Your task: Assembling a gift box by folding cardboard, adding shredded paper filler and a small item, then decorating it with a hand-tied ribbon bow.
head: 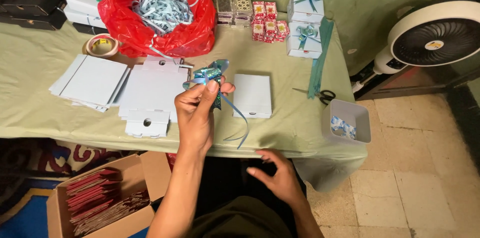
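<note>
Pinched in the left hand [196, 113] grip is a shiny bow [210, 74]; right hand [278, 174] loose, empty. Two boxes [306, 23] at 1 o'clock have bows; flat box [252, 95] waits.

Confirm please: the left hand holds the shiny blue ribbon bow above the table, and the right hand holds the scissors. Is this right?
Not quite. In the head view the right hand holds nothing, low at the table edge; the scissors lie on the table. The left hand does hold the ribbon bow.
</note>
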